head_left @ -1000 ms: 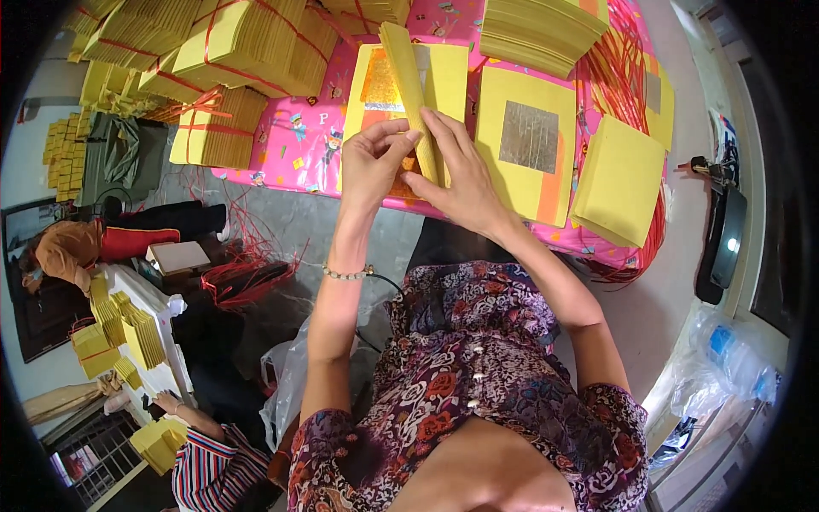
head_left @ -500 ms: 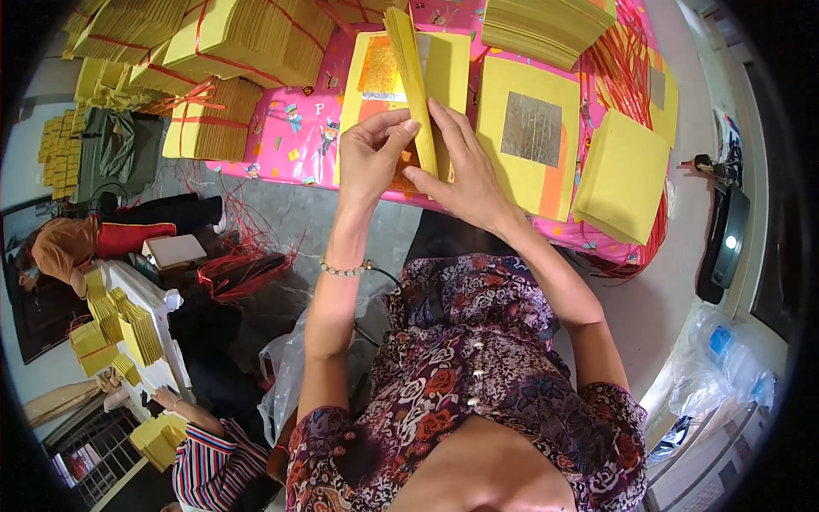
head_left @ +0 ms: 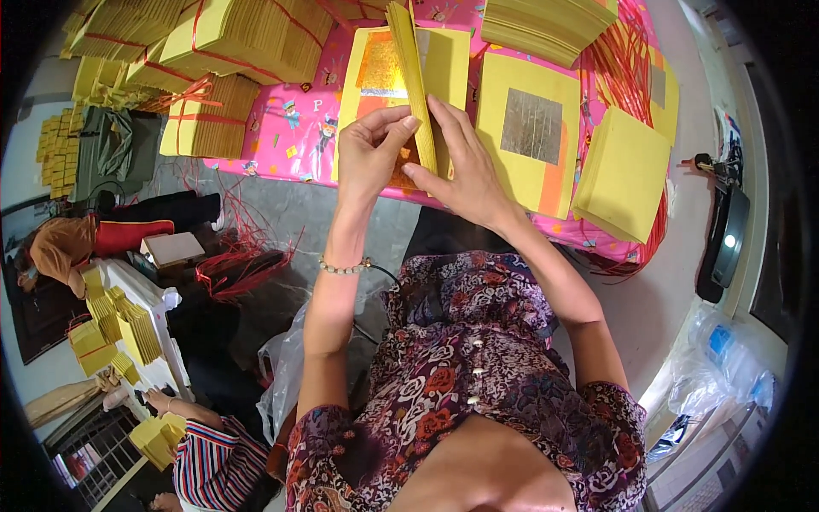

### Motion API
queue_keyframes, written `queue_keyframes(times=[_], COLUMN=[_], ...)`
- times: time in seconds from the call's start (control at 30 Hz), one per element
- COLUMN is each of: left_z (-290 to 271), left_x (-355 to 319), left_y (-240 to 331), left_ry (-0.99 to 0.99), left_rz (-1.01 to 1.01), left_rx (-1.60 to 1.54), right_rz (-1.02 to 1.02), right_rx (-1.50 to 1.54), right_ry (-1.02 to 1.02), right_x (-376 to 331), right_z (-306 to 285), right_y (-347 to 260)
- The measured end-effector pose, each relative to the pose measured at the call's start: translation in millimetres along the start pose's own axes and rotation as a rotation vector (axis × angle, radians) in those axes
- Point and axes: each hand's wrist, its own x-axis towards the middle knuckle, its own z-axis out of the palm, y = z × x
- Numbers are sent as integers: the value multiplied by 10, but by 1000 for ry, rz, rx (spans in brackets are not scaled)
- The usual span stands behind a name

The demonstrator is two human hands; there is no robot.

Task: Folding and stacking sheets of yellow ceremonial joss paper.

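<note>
A narrow folded bundle of yellow paper [head_left: 411, 77] stands upright along its length over a yellow sheet [head_left: 448, 72] with an orange and gold foil patch [head_left: 384, 68]. My left hand [head_left: 371, 149] is closed, thumb and fingers pinched at the bundle's left side, its fingertips partly hidden. On the other side rests my right hand [head_left: 465, 166], fingers stretched along the bundle and thumb spread toward its near end. Beside that hand lies another yellow sheet [head_left: 495, 154] with a silver square [head_left: 531, 126] and an orange strip.
Red-tied stacks of yellow paper [head_left: 247, 43] fill the pink table's [head_left: 290, 158] left. A thick stack [head_left: 546, 30], red strings [head_left: 610, 72] and a smaller yellow stack [head_left: 623, 175] lie right. Two people sit at left, one in a striped shirt [head_left: 217, 461], by a white table [head_left: 162, 299].
My hands and the folded bundle keep nearly the same place. The whole view has shifted slightly. The person in the striped shirt has moved a little.
</note>
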Motion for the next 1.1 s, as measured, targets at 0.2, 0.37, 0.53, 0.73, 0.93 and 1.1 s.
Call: queue_keyframes(times=[0.2, 0.37, 0.53, 0.73, 0.93, 1.1], left_z=[-12, -5, 6, 32, 25, 40], left_x=[-1, 1, -19, -20, -24, -10], left_y=[0, 10, 6, 6, 0, 2], left_ry=[-9, -20, -11, -10, -2, -6], left_rz=[-14, -10, 6, -8, 4, 2], left_rx=[16, -4, -19, -6, 8, 14], right_rz=[-8, -11, -11, -13, -9, -21], right_rx=[-12, -11, -10, -30, -15, -24], right_ry=[8, 7, 5, 18, 15, 14], right_x=[-9, -1, -8, -29, -34, -36], right_z=[5, -1, -23, -19, -21, -23], right_y=[10, 4, -24, 13, 9, 41])
